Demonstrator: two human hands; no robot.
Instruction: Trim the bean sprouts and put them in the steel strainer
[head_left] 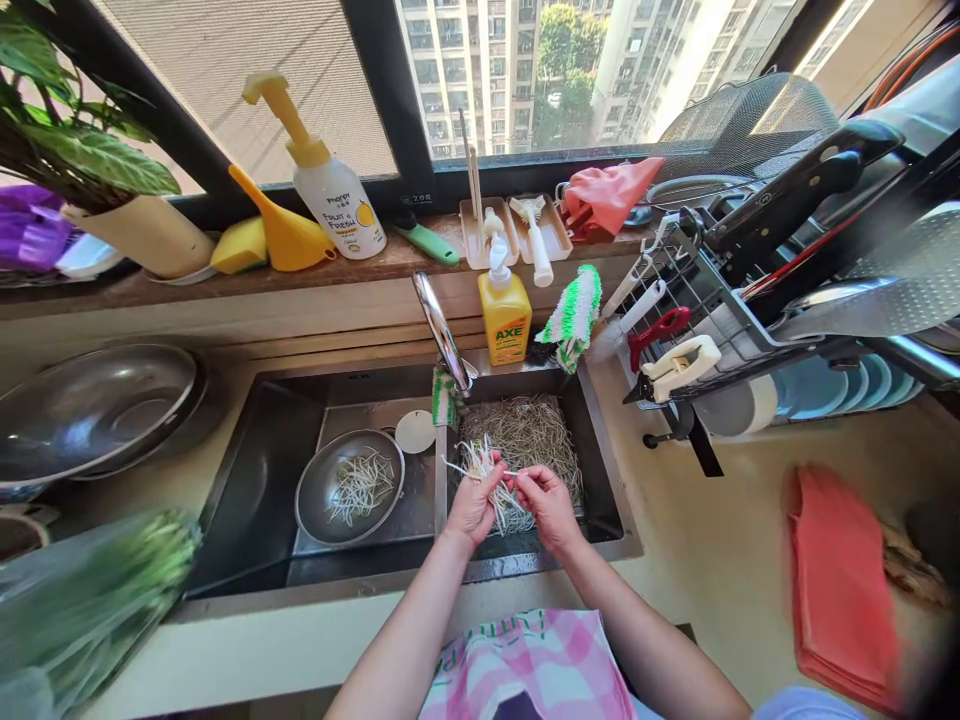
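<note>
My left hand is closed around a bunch of bean sprouts, whose pale stems stick out past the fingers. Close beside it, my right hand pinches the end of a single sprout that reaches across from the left hand. Both hands are over the right basin, where a thick layer of bean sprouts lies at the bottom. In the left basin sits a round metal bowl with a smaller heap of sprouts inside.
The faucet rises between the basins. Behind stand a yellow dish soap bottle and a green-white cloth. A rack with knives is at right, a wok at left, bagged greens at front left.
</note>
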